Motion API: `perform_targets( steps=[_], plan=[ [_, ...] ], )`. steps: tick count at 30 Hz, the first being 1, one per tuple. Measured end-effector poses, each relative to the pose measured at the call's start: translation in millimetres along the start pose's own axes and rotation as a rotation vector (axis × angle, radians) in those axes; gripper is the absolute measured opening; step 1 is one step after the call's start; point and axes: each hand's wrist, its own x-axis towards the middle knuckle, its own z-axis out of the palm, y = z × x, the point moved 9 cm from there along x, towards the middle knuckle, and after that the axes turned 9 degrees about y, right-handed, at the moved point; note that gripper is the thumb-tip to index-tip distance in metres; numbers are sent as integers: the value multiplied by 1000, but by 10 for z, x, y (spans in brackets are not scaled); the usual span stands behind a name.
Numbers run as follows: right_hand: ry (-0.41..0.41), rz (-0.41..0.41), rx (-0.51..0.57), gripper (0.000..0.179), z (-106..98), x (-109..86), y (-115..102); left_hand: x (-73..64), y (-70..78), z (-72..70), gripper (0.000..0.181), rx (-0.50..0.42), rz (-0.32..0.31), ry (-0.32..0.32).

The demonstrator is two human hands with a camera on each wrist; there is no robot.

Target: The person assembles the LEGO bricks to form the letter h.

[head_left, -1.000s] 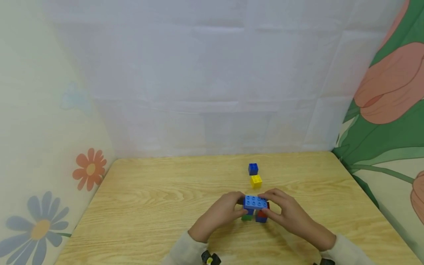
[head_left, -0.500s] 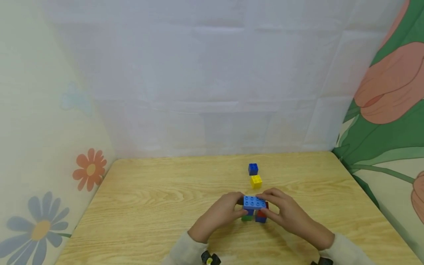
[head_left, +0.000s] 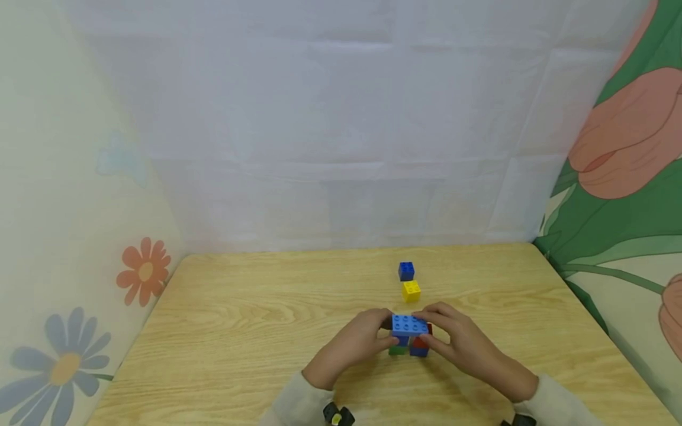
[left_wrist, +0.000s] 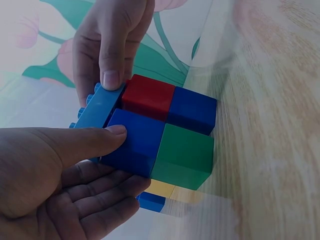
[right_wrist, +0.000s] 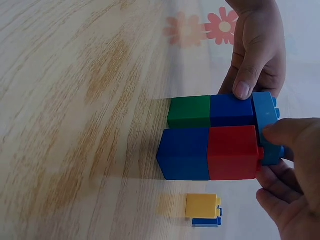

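Left-to-right over both stacks lies the light-blue brick, your right hand pinching its right end, left hand gripping the dark-blue brick beneath.

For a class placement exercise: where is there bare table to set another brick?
Widest: the table left of the left hand, to its left edge. Also free: right of the right hand, to the right edge. Crowded: between the hands, with light-blue brick and brick stacks; just beyond, yellow brick and dark-blue brick.

wood-grain tbl | wht cloth, rear | flwr panel, L | tulip panel, R | yel blk nr blu blk
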Motion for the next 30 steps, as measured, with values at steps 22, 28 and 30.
perform_targets(
  steps=[22,28,30],
  plan=[
    [5,4,0,37,-11,22,17,-6,-9,-15,33,9,-18,-5],
    [-9,21,-11,37,-3,20,25,-1,-29,-10,33,10,-16,-1],
    [-10,14,-16,37,-4,23,13,6,-30,-8,33,8,-13,0]
  ],
)
